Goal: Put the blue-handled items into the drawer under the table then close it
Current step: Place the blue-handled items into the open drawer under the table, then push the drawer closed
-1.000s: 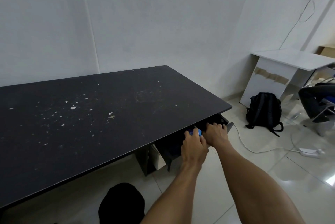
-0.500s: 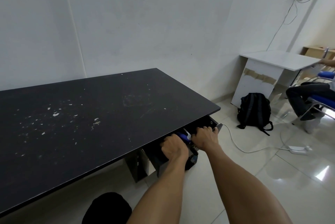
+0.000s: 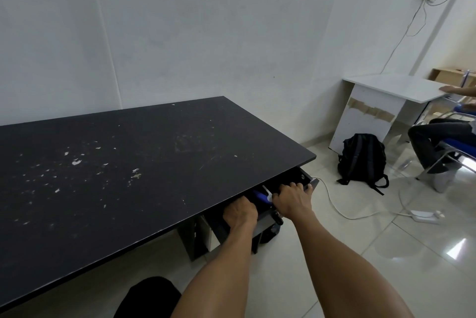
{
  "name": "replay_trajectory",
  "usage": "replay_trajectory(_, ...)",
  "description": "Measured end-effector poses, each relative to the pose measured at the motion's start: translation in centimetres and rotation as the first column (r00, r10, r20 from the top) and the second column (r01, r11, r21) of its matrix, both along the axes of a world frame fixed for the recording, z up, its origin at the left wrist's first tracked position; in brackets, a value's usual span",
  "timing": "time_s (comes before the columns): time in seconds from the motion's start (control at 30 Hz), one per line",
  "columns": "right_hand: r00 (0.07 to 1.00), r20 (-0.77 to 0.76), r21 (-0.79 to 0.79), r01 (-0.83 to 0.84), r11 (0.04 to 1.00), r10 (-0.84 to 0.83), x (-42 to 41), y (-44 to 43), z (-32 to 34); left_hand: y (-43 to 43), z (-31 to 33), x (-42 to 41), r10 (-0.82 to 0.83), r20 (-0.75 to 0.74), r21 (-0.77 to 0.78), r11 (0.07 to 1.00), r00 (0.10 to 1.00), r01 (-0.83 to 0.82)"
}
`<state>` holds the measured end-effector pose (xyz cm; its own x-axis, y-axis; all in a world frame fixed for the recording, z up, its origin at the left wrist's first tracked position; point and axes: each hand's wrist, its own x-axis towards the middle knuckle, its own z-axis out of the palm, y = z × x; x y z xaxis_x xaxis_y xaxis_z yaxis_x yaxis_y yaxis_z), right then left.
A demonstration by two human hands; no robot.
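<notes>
Under the black table, a blue-handled item lies seemingly between both hands.

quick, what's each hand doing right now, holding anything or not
Left hand: curled at the open drawer edge, under the table; cannot tell if it holds anything.
Right hand: fingers hooked over the drawer's front edge, beside a blue-handled item.
</notes>
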<state>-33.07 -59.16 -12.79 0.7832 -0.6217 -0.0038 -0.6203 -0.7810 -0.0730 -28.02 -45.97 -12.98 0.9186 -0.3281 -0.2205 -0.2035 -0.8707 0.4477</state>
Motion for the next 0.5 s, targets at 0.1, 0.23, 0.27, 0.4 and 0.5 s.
replay_trajectory(0.1,1.0,0.008,-0.006,0.018,1.0,-0.018,-0.1,0.1,0.0,-0.1,0.0,-0.5,0.014,0.036,-0.03,0.999,0.999,-0.013)
replay_trajectory(0.23,0.987,0.132,-0.012,0.097,0.995,-0.094,-0.3,1.0,-0.3,-0.3,-0.1,-2.2,-0.001,0.208,-0.06,0.998,0.978,0.013)
replay_trajectory(0.27,0.974,0.188,0.011,0.128,0.992,-0.128,-0.3,1.3,-0.5,-0.4,-0.1,-2.8,-0.028,0.265,-0.056,0.997,0.964,0.044)
replay_trajectory(0.4,0.856,0.376,0.281,0.259,0.924,-0.354,-0.8,2.8,-0.5,-1.1,0.1,-5.4,-0.196,0.439,-0.094,0.96,0.877,0.262)
replay_trajectory(0.5,0.634,0.462,0.547,0.346,0.762,-0.62,-1.0,3.7,-0.1,0.1,1.4,-5.5,-0.248,0.611,-0.142,0.9,0.751,0.413)
